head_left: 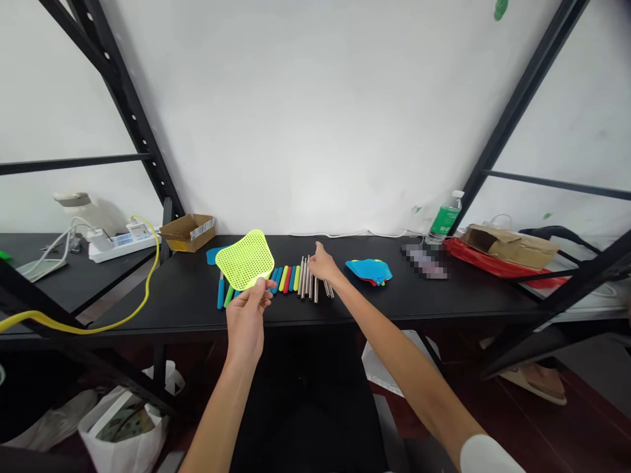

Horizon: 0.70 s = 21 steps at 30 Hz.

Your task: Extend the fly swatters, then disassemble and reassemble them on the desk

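My left hand [245, 323] pinches a yellow-green mesh fly swatter head [245, 260] by its lower edge and holds it up above the black table [162, 309]. My right hand [323, 263] reaches out with nothing in it, just over a row of metal rods [309, 279]. Left of the rods lies a row of plastic handles [286, 279] in blue, green, yellow and red. To the right is a stack of blue and red swatter heads [369, 270]. Another blue head [213, 255] is partly hidden behind the yellow-green one.
A cardboard box [188, 232] stands at the table's back left, beyond it a white power strip [123, 243] and a yellow cable [148, 282]. At right are a water bottle [446, 218], a blurred item [424, 261] and a red bag [503, 259]. Black shelf posts frame the table.
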### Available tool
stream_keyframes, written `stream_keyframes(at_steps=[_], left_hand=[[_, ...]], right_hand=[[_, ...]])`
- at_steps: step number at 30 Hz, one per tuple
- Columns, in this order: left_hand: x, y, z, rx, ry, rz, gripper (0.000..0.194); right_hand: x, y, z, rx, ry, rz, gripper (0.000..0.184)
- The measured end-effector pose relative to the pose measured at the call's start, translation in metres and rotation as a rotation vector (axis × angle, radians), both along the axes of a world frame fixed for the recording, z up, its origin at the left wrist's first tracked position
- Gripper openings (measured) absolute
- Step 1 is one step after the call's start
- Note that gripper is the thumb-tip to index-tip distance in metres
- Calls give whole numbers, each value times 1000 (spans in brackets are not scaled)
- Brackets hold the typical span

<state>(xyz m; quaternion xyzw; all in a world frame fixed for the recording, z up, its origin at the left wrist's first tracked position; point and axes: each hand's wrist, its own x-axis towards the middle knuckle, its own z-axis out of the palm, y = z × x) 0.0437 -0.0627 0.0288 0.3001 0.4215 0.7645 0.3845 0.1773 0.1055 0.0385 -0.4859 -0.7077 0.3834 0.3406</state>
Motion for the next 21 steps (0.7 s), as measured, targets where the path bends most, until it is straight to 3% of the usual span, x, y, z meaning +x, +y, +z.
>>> stream_keyframes(at_steps=[3, 6, 8, 11, 14, 16, 19, 21], left_hand=[[2, -1, -2, 24, 5, -12, 26], [2, -2, -1, 29, 9, -17, 25], [1, -2, -1, 21, 48, -2, 25], [3, -1, -2, -39, 197, 20, 28], [13, 2, -1, -131, 394, -40, 33], [20, 4, 2, -148, 506, -132, 37], [16, 6, 11, -161, 720, -198, 43], [-4, 7, 16, -236, 933, -68, 43]], right_hand=[[1, -2, -1, 127, -411, -84, 53], [2, -6, 2, 151, -506, -91, 42], [2, -10, 6, 191, -419, -101, 36], [3, -24, 16, 142, -22, -7, 27], [5, -45, 23, -91, 417, 262, 39], [12, -54, 25, -137, 534, 354, 52], [41, -46, 24, -30, 476, 246, 68], [75, -28, 23, 68, 325, 48, 66]])
